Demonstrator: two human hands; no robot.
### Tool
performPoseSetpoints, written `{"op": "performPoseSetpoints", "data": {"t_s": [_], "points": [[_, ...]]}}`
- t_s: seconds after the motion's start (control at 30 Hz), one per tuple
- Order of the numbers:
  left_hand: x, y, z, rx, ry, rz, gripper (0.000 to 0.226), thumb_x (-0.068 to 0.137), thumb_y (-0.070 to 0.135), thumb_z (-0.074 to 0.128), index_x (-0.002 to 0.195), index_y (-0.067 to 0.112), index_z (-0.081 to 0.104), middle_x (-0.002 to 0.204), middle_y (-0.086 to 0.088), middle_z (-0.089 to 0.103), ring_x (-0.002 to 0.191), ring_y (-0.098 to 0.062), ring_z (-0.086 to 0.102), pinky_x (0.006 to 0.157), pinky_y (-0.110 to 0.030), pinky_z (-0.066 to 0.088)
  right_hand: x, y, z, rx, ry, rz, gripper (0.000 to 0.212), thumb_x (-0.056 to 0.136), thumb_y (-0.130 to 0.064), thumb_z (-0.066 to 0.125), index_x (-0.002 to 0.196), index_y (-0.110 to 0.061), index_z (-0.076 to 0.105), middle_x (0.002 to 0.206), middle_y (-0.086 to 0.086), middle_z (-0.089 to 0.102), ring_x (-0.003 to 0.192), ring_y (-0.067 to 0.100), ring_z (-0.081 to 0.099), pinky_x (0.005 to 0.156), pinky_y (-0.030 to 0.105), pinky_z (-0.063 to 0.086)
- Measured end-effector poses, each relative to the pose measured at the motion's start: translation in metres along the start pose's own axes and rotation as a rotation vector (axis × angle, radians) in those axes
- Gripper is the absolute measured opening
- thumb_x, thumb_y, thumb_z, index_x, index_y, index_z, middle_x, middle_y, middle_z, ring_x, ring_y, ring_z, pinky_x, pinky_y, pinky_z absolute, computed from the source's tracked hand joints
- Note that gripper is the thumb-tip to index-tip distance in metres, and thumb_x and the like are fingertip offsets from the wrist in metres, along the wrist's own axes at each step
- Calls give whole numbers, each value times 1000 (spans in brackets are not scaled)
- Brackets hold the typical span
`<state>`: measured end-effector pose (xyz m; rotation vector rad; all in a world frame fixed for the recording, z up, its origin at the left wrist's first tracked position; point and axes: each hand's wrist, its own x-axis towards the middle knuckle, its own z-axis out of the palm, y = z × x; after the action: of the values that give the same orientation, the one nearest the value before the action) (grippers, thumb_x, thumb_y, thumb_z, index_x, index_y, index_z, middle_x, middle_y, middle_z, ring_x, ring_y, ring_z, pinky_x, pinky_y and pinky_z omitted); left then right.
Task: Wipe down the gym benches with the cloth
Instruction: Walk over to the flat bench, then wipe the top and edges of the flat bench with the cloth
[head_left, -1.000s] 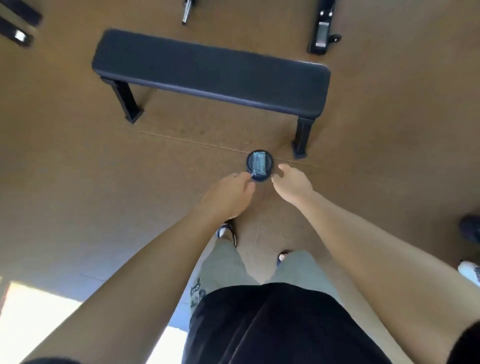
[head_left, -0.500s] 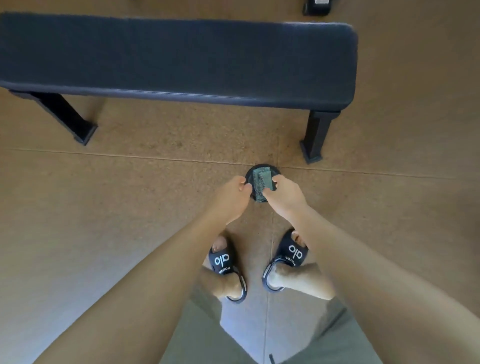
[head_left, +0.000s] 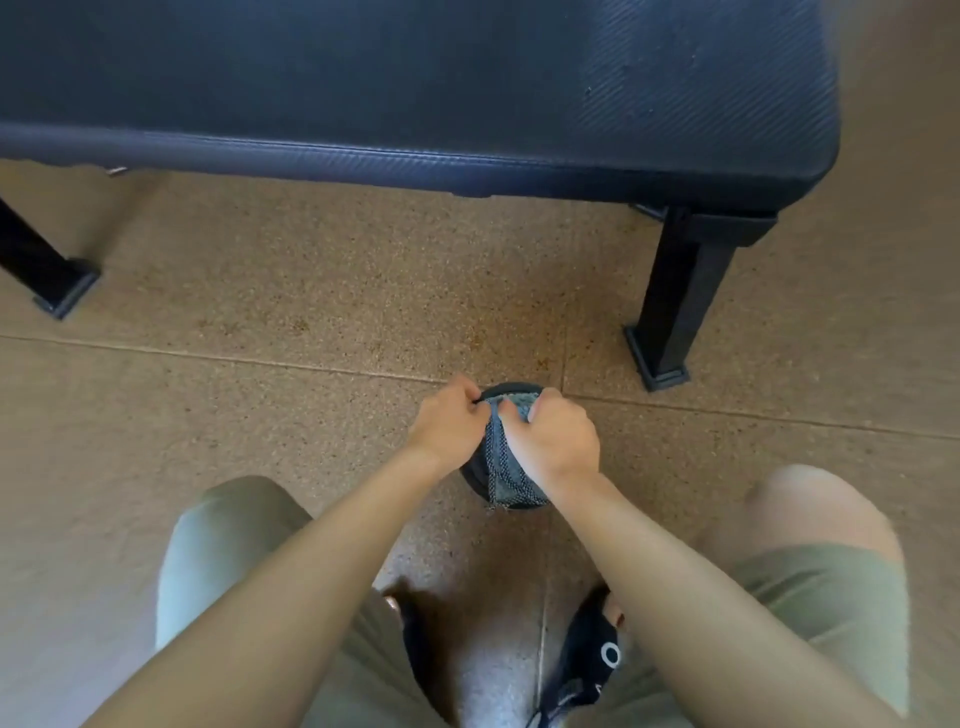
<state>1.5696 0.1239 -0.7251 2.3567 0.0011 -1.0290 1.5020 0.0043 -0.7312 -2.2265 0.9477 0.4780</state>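
A round dark container (head_left: 475, 475) stood on the floor (head_left: 311, 312) just in front of the bench (head_left: 415, 78), near its right leg (head_left: 675, 306); a grey-blue woven cloth (head_left: 506, 475) hung out of it. Left hand (head_left: 447, 426) gripped the rim, fingers curled; right hand (head_left: 558, 441) pinched the cloth. Versus 0.5 s earlier, the cloth was drawn further out and the bench loomed closer. Bench pad was dark and ribbed, floor speckled cork-brown.

Bench (head_left: 415, 78) ahead; cloth (head_left: 506, 467) on round container (head_left: 475, 470) on floor (head_left: 260, 338) before it, between hands.
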Motion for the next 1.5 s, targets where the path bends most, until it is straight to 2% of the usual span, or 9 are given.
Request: {"op": "performPoseSetpoints", "data": {"t_s": [0.13, 0.27, 0.5, 0.6, 0.73, 0.87, 1.0, 1.27, 1.5], "points": [[12, 4, 7, -136, 5, 16, 15, 107, 24, 51, 94, 26, 58, 99, -6, 70, 88, -21, 71, 83, -43, 63, 1, 3, -3, 69, 20, -6, 56, 92, -65, 50, 101, -11, 63, 96, 6, 70, 91, 29, 68, 79, 36, 55], [0, 16, 12, -263, -100, -49, 20, 109, 26, 46, 107, 15, 62, 107, -8, 68, 92, -15, 64, 70, -24, 56, -7, 5, -9, 281, -76, 50, 44, 96, -57, 50, 86, -14, 56, 94, 4, 66, 94, 28, 63, 76, 35, 43], [-6, 22, 7, -205, -119, 51, 15, 104, 25, 59, 94, 16, 53, 90, -4, 54, 81, -15, 54, 75, -34, 61, -8, 10, -16, 472, -118, 104, 30, 100, -31, 53, 72, -20, 48, 77, -2, 56, 81, 24, 58, 65, 33, 43], [-10, 28, 2, -187, -75, 85, 18, 105, 23, 57, 91, 17, 48, 83, -5, 50, 79, -19, 52, 91, -54, 57, -11, 10, -22, 629, -142, 188, 19, 96, -26, 53, 80, -17, 58, 85, 9, 67, 92, 35, 68, 89, 50, 55], [-21, 50, -14, -238, -7, 143, 20, 107, 24, 54, 90, 18, 46, 84, -4, 49, 83, -20, 50, 86, -46, 57, -15, 2, -51, 1024, -131, 324, 15, 100, -19, 49, 91, -20, 61, 100, 13, 67, 103, 30, 66, 103, 48, 51], [-25, 84, -33, -291, 62, 225, 16, 108, 25, 50, 92, 20, 48, 92, -7, 55, 87, -20, 55, 84, -45, 60, -7, -7, -83, 1264, -130, 311, 18, 99, -24, 46, 100, -12, 59, 109, 21, 62, 99, 21, 62, 103, 44, 49], [-32, 117, -45, -338, 73, 297, 17, 108, 25, 49, 93, 20, 45, 86, 0, 54, 78, -12, 53, 62, -22, 53, 1, -10, -107, 1233, -177, 138, 26, 92, -43, 69, 107, -27, 55, 119, 5, 66, 108, 21, 66, 99, 45, 54], [-60, 185, -52, -229, -93, 370, 31, 110, 41, 42, 96, 33, 68, 110, 7, 71, 108, -14, 67, 98, -38, 55, -3, 0, -157, 1356, -322, 8, 50, 94, -42, 69, 136, -21, 53, 131, 2, 65, 118, 19, 65, 106, 43, 52], [-65, 226, -65, 181, -4, 501, 40, 111, 33, 35, 112, 14, 71, 111, 0, 57, 103, -12, 57, 90, -35, 50, 0, -5, -186, 1388, -260, -32, 48, 94, -34, 71, 137, -17, 55, 129, 4, 68, 118, 20, 66, 106, 45, 52]]}}
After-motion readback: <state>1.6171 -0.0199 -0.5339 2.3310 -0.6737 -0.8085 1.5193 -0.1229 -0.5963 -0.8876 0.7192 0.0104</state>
